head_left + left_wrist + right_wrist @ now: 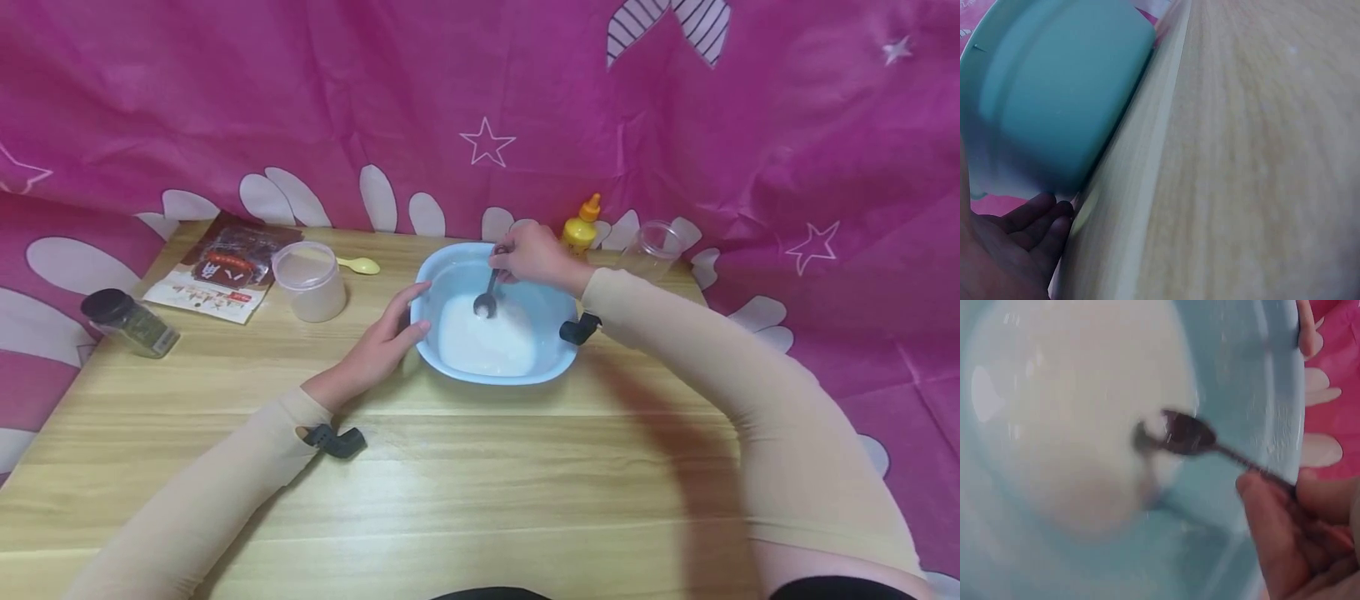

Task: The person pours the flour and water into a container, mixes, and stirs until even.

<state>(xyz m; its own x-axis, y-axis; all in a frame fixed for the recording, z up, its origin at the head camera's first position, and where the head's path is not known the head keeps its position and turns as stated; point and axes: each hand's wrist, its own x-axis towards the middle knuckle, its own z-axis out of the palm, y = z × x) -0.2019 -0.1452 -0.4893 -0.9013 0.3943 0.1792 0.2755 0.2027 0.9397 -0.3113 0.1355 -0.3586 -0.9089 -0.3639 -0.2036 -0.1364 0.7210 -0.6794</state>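
A light blue basin [555, 358] stands on the table with white liquid [487, 342] pooled in its bottom. My left hand [377, 348] touches the basin's left rim with thumb and forefinger spread; in the left wrist view its other fingers [1038, 228] lie loosely extended by the outer wall. Over the far side, my right hand [536, 254] pinches the handle of a dark metal spoon [486, 302]. The right wrist view shows the spoon's bowl [1188, 432] just above the liquid, tilted, with something white at its tip.
Left of the basin are a lidless clear tub [311, 287], a yellow spoon [362, 265], a printed food pouch [225, 267] and a black-capped jar [131, 323]. A yellow squeeze bottle [580, 231] and a clear jar [652, 250] stand behind my right arm. A pink curtain [420, 100] hangs behind the table.
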